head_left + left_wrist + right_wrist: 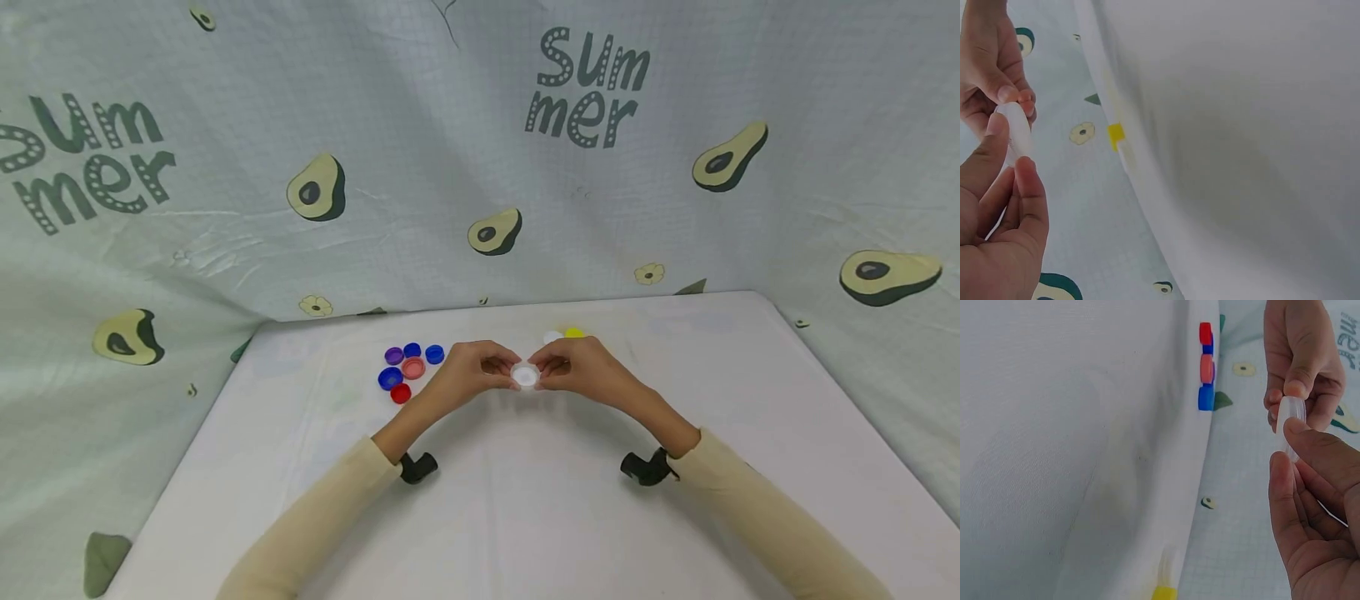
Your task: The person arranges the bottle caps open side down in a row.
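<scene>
Between the fingertips of both hands is a round white bottle cap (525,376), held up over the middle of the table. My left hand (474,367) pinches its left edge with thumb and fingers, and my right hand (585,368) pinches the right edge. Seen from the left wrist, the cap (1019,132) is nearly edge-on, with a thumb pressed to its face. The right wrist view shows the cap's ridged side (1300,411).
Left of the hands lies a group of caps: a purple one (393,356), a pink one (413,367), a red one (401,393) and several blue ones (390,379). Behind the right hand are a yellow cap (573,332) and another white cap (552,337). A printed cloth (420,167) hangs behind the table.
</scene>
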Demonstrator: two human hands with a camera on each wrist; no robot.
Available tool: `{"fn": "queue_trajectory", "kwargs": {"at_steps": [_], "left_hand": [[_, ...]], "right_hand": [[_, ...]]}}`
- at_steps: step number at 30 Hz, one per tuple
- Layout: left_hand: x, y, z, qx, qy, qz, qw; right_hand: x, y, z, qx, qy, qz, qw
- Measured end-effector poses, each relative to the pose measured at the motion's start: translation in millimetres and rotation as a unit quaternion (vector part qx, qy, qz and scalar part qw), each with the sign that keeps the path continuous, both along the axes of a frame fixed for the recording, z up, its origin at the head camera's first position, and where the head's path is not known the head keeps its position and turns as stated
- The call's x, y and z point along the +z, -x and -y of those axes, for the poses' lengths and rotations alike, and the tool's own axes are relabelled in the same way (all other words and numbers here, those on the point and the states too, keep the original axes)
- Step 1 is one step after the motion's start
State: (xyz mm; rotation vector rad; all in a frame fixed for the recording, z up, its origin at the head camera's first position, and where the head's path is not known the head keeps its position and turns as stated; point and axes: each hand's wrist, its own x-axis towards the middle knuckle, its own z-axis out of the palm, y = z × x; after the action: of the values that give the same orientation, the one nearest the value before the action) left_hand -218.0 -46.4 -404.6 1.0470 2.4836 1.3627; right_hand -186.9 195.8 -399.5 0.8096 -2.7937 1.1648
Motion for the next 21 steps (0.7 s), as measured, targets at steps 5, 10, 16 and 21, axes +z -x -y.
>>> {"fn": "queue_trajectory", "kwargs": {"at_steps": [5, 10, 16, 21], "left_hand": [[-1.3, 0.2, -9.1, -0.019, -0.006, 0.000, 0.9998], [-1.8, -0.7, -12.9, -0.027, 0.000, 0.012, 0.9996], [-4.0, -2.3, -14.9, -0.039, -0.018, 0.033, 0.9985], [-6.1, -1.2, -18.1, -0.030, -0.029, 0.041, 0.9983]], "right_hand": [[1.2, -5.7, -10.8, -0.006, 0.008, 0.004, 1.000], [-1.5, -7.1, -18.5, 0.009, 0.024, 0.013, 1.000], [-5.8, -8.3, -24.2, 0.026, 0.040, 0.011, 0.999], [-14.0, -9.4, -28.1, 0.016, 0.074, -0.024, 0.997]]}}
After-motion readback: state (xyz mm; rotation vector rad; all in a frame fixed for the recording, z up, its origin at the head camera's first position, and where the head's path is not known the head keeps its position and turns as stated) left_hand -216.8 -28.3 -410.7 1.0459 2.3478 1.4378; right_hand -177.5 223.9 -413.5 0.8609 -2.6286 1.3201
